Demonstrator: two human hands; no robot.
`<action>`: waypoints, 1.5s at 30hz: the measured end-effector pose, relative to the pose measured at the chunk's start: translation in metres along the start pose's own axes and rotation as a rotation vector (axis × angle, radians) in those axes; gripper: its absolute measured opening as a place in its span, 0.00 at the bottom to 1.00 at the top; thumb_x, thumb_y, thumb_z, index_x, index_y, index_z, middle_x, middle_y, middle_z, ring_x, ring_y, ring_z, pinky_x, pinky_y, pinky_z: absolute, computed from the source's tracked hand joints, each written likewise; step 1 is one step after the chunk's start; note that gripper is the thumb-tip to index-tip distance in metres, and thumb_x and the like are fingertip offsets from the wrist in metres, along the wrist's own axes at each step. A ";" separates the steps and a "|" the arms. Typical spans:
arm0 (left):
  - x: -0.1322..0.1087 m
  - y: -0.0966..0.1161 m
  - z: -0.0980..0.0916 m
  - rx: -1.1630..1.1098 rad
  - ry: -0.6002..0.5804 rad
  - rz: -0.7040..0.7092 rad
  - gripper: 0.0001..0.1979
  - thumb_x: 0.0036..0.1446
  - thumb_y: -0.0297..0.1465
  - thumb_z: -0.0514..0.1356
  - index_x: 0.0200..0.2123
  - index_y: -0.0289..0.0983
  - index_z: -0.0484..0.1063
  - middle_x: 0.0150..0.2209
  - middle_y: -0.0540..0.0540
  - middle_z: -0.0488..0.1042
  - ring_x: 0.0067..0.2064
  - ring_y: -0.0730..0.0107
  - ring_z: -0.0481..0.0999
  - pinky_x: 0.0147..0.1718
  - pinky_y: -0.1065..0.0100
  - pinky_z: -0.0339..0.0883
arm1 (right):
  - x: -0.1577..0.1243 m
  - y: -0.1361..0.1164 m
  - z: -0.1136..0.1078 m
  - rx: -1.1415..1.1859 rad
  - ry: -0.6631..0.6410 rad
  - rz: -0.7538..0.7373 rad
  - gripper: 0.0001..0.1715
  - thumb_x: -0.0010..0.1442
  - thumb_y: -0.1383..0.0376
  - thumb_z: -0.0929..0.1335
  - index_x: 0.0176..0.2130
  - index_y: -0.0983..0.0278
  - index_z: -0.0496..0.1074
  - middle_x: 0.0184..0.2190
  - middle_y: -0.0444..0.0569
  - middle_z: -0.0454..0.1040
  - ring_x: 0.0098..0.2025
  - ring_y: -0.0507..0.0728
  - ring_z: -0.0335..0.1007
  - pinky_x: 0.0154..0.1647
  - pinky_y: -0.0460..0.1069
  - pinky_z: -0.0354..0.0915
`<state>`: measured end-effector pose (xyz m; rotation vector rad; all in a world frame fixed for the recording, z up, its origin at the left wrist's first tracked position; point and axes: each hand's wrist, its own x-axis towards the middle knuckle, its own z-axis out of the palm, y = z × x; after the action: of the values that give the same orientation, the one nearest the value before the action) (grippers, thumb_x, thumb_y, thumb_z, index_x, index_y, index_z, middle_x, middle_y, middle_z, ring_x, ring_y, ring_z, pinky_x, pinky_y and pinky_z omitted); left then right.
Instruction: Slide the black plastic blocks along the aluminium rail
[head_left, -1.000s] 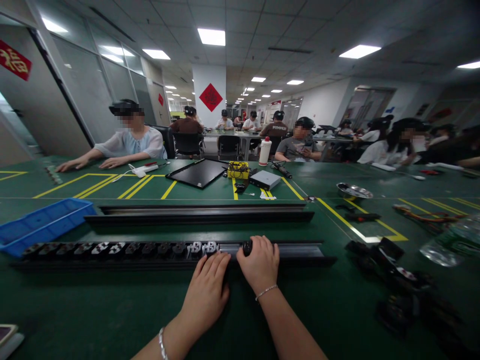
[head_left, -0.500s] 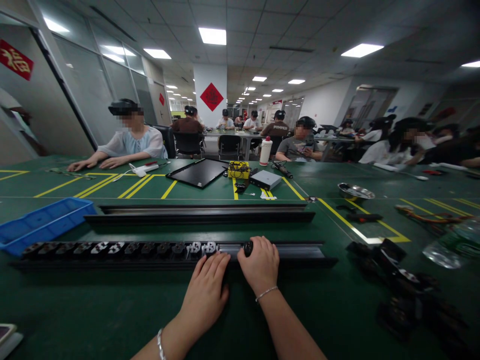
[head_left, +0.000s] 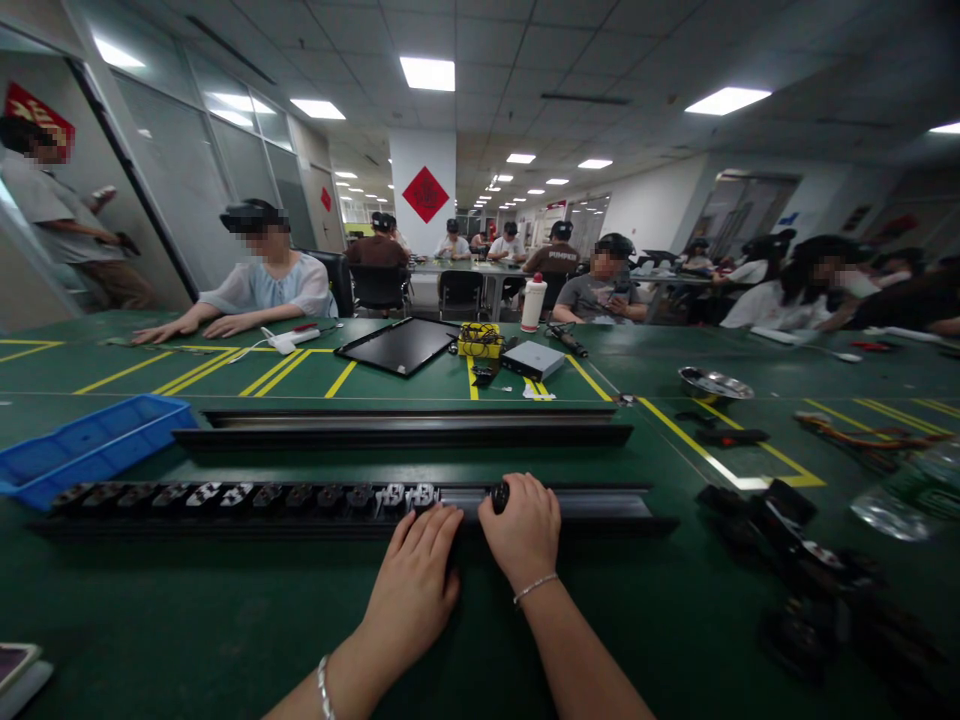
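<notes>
A long black channel rail (head_left: 600, 505) lies across the table in front of me, its left part filled with a row of black and white socket-like modules (head_left: 330, 498). My left hand (head_left: 420, 565) rests with stretched fingers on the rail's near edge, fingertips beside the white module (head_left: 424, 494) at the row's right end. Just to the right, the curled fingers of my right hand (head_left: 525, 530) grip a small black round-ended module (head_left: 500, 495) over the bare stretch of channel. Most of that piece is hidden by the hand.
Behind the rail lies a second black channel (head_left: 405, 435), with a blue bin (head_left: 90, 445) on the left. Black parts (head_left: 817, 560) and a plastic bottle (head_left: 911, 490) are at right. Farther back are a dark panel (head_left: 397, 345), a metal bowl (head_left: 715, 384) and seated people.
Both hands keep nearly the same place and grip; the view has shifted slightly. At the far left, a person in the doorway has come further into view.
</notes>
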<state>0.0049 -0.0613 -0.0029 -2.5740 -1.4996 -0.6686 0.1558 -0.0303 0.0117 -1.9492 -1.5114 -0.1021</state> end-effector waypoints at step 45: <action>0.001 0.002 -0.003 -0.016 -0.014 -0.005 0.28 0.50 0.25 0.52 0.57 0.41 0.59 0.56 0.47 0.68 0.58 0.64 0.64 0.60 0.56 0.51 | -0.002 0.007 0.003 -0.048 0.030 0.027 0.24 0.51 0.62 0.62 0.46 0.69 0.71 0.49 0.57 0.72 0.57 0.63 0.59 0.60 0.59 0.41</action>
<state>0.0055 -0.0624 0.0006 -2.5924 -1.5119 -0.6670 0.1608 -0.0309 0.0055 -1.9963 -1.4752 -0.1560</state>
